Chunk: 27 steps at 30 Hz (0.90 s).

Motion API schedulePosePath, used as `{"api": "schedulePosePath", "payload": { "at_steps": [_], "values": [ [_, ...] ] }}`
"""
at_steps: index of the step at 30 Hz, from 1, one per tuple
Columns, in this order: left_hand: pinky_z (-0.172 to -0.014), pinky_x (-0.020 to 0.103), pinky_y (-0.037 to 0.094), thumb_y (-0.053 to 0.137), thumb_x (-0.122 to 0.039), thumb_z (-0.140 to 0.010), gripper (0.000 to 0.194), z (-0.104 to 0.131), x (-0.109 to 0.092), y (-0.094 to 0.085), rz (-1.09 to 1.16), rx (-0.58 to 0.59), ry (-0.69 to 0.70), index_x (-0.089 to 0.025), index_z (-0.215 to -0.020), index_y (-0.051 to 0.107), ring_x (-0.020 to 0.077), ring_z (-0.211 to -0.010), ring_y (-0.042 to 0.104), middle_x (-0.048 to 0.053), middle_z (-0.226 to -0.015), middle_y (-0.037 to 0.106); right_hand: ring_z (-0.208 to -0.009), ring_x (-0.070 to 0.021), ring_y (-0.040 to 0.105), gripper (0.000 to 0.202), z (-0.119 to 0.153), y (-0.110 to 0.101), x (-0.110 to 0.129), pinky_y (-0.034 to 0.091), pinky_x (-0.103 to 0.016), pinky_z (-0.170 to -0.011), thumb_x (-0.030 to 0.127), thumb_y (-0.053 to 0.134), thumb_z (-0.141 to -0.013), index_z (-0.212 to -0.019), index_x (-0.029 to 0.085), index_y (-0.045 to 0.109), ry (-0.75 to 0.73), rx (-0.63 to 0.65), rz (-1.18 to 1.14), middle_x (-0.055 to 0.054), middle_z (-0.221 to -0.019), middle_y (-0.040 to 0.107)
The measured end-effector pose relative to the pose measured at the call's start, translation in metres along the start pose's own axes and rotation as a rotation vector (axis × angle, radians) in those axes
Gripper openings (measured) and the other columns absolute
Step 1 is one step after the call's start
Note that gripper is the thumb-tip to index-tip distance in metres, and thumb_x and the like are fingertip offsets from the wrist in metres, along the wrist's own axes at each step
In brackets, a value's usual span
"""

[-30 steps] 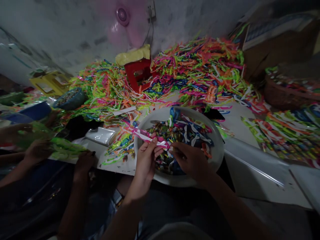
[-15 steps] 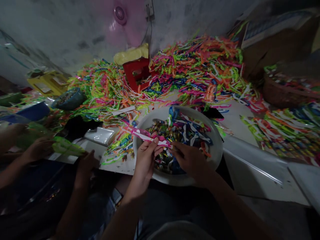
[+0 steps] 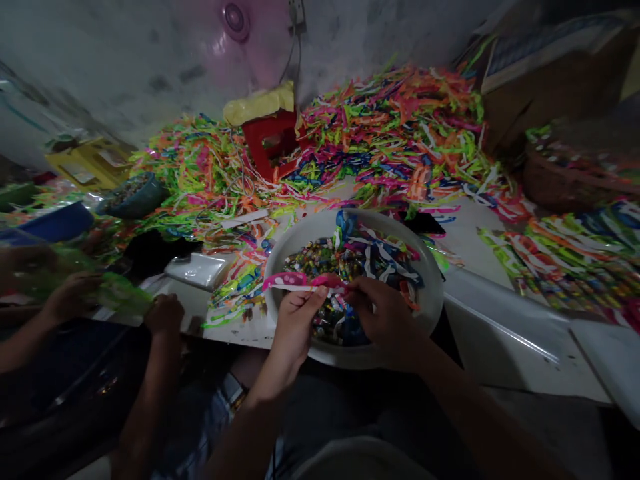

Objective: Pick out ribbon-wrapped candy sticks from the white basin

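A pink and white plastic strip (image 3: 286, 280), limp and dotted in places, stretches level between my hands over a wide white basin (image 3: 274, 260). My left hand (image 3: 299, 317) pinches it near the middle between thumb and fingers. At its right end my right hand (image 3: 383, 310) is closed, fingertips pressed on it; any small thing there is hidden. Inside the basin lie many small shiny wrapped pieces (image 3: 313, 257) on the left and blue, white and orange strips (image 3: 385, 257) on the right.
Heaps of coloured strips (image 3: 400, 127) cover the back of the table around a red plastic stool (image 3: 267, 143). At left, a co-worker's hands (image 3: 165, 313) hold a green plastic piece (image 3: 123, 293). Clear plastic sheeting (image 3: 500, 313) and rows of strips (image 3: 560, 260) lie at right.
The pink strip's left end has swung down, so it now hangs more level. My hands stay close together on it. The co-worker's right hand has shifted slightly left.
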State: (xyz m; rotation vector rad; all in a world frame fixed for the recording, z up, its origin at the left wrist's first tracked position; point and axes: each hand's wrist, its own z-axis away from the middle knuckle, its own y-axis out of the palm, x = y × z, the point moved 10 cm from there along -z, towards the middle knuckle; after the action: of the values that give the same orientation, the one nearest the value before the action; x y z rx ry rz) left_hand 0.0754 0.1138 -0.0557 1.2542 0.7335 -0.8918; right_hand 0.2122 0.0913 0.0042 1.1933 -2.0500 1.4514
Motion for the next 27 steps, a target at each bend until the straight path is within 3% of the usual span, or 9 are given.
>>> {"api": "schedulePosePath", "payload": {
  "at_steps": [5, 10, 14, 17, 19, 21, 23, 25, 27],
  "values": [
    [-0.057, 0.016, 0.040, 0.078, -0.031, -0.061, 0.022, 0.003, -0.007, -0.001, -0.052, 0.001, 0.022, -0.015, -0.059, 0.064, 0.0065, -0.057, 0.053, -0.002, -0.060, 0.064, -0.071, -0.0152, 0.057, 0.017, -0.001, 0.001, 0.000, 0.038, -0.025, -0.064, 0.031, 0.048, -0.090, -0.083, 0.019, 0.057, 0.011, 0.027, -0.054, -0.002, -0.074, 0.061],
    [-0.054, 0.015, 0.037, 0.072, -0.037, -0.067, 0.022, -0.012, -0.096, -0.053, -0.266, -0.173, 0.384, -0.016, -0.071, 0.064, 0.0055, -0.053, 0.047, -0.004, -0.063, 0.059, -0.090, -0.0183, 0.059, 0.028, -0.009, -0.012, -0.026, 0.043, -0.028, -0.076, 0.039, 0.039, -0.094, -0.106, 0.021, 0.057, 0.141, -0.098, -0.062, -0.005, -0.099, 0.064],
    [-0.054, 0.020, 0.038, 0.064, -0.043, -0.071, 0.028, -0.037, -0.140, -0.108, -0.749, -0.324, 0.438, -0.016, -0.078, 0.063, 0.0101, -0.054, 0.048, -0.001, -0.064, 0.057, -0.096, -0.0244, 0.055, 0.024, -0.011, 0.005, -0.029, 0.041, -0.036, -0.084, 0.031, 0.052, -0.087, -0.105, 0.017, 0.058, 0.103, -0.028, 0.281, -0.011, -0.101, 0.061],
    [-0.079, 0.035, 0.043, 0.068, -0.034, -0.066, 0.034, -0.042, -0.147, -0.112, -1.207, -0.384, 0.556, -0.015, -0.094, 0.064, 0.0238, -0.083, 0.057, 0.008, -0.085, 0.062, -0.089, -0.0255, 0.055, 0.019, -0.007, 0.031, -0.034, 0.042, -0.036, -0.077, 0.024, 0.061, -0.081, -0.098, 0.015, 0.060, 0.114, 0.168, 0.448, -0.012, -0.094, 0.060],
    [-0.091, 0.042, 0.037, 0.067, -0.030, -0.067, 0.043, -0.027, -0.142, -0.087, -1.322, -0.365, 0.724, -0.016, -0.107, 0.061, 0.0294, -0.105, 0.051, 0.014, -0.106, 0.059, -0.083, -0.0211, 0.056, 0.009, -0.005, 0.034, -0.033, 0.042, -0.032, -0.072, 0.020, 0.059, -0.081, -0.089, 0.016, 0.059, 0.134, 0.201, 0.365, -0.009, -0.090, 0.058],
    [-0.088, 0.037, 0.041, 0.062, -0.032, -0.073, 0.041, -0.009, -0.124, -0.057, -1.261, -0.255, 0.745, -0.017, -0.112, 0.060, 0.0270, -0.105, 0.052, 0.013, -0.109, 0.058, -0.080, -0.0169, 0.055, 0.003, -0.006, 0.025, -0.027, 0.042, -0.028, -0.071, 0.018, 0.057, -0.083, -0.086, 0.017, 0.056, 0.113, 0.131, 0.172, -0.005, -0.089, 0.056],
    [-0.069, 0.028, 0.047, 0.055, -0.036, -0.081, 0.031, 0.001, -0.091, -0.029, -1.129, -0.070, 0.528, -0.020, -0.106, 0.064, 0.0195, -0.078, 0.060, 0.007, -0.085, 0.065, -0.075, -0.0136, 0.054, 0.002, -0.008, 0.005, -0.019, 0.042, -0.026, -0.070, 0.019, 0.054, -0.085, -0.087, 0.018, 0.055, 0.071, -0.012, -0.020, -0.002, -0.087, 0.055],
    [-0.049, 0.023, 0.042, 0.054, -0.041, -0.081, 0.028, 0.010, -0.042, -0.004, -0.946, 0.176, 0.155, -0.019, -0.088, 0.070, 0.0151, -0.049, 0.054, 0.002, -0.055, 0.061, -0.071, -0.0122, 0.052, 0.002, -0.007, -0.018, -0.014, 0.042, -0.024, -0.066, 0.021, 0.053, -0.086, -0.087, 0.019, 0.053, 0.041, -0.186, -0.153, -0.002, -0.085, 0.053],
    [-0.041, 0.023, 0.039, 0.062, -0.040, -0.077, 0.023, 0.019, -0.009, 0.007, -0.630, 0.249, -0.111, -0.018, -0.076, 0.071, 0.0141, -0.039, 0.051, 0.001, -0.045, 0.057, -0.073, -0.0126, 0.052, 0.003, -0.002, -0.033, -0.008, 0.043, -0.024, -0.066, 0.022, 0.053, -0.086, -0.084, 0.019, 0.051, 0.005, -0.299, -0.237, -0.003, -0.088, 0.053]
  ]
}}
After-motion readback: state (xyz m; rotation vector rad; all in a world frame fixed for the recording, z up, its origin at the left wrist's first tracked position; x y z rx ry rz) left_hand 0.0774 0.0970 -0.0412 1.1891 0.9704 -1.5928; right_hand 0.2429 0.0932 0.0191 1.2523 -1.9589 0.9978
